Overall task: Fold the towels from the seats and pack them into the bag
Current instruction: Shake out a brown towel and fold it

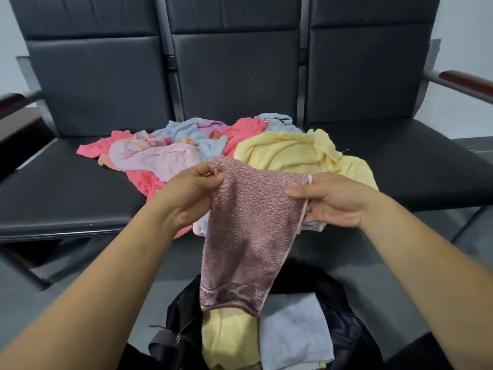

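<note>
Hanging above the open black bag [184,311], a mauve terry towel [245,231] is pinched at its top corners by the left hand [186,193] and right hand [333,201]. Two are already packed (yellow towel [226,337], pale blue towel [293,335]). A crumpled heap [186,145] is left unfolded along the middle seat [66,188] front edge. The drop is judged unobstructed.

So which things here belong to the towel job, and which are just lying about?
Job: pink towel, pinched by left hand and right hand; towel pile; seat; bag, with yellow towel and blue towel inside.
Just there: backrests; armrest; floor.
</note>
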`<act>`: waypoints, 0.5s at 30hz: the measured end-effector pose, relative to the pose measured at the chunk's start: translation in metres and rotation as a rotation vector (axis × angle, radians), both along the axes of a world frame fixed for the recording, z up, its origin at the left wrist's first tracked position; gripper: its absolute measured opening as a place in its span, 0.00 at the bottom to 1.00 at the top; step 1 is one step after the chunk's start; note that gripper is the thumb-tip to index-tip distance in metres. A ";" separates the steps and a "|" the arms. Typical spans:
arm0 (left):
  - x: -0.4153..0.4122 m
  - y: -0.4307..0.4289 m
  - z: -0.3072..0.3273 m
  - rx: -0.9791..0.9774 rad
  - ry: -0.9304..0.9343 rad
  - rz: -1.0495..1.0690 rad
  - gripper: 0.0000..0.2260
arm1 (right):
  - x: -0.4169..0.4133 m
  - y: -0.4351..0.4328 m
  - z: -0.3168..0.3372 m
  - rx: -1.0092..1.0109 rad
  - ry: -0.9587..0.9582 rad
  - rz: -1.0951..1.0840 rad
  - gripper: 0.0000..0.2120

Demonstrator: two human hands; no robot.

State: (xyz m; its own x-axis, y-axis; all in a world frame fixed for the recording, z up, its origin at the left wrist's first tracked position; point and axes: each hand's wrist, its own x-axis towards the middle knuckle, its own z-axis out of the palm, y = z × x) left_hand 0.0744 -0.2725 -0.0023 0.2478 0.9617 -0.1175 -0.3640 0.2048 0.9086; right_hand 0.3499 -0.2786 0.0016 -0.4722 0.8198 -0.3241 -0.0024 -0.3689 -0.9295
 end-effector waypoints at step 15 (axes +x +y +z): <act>0.004 -0.005 -0.011 0.034 0.509 -0.111 0.19 | 0.007 0.003 0.012 -0.179 0.331 -0.260 0.20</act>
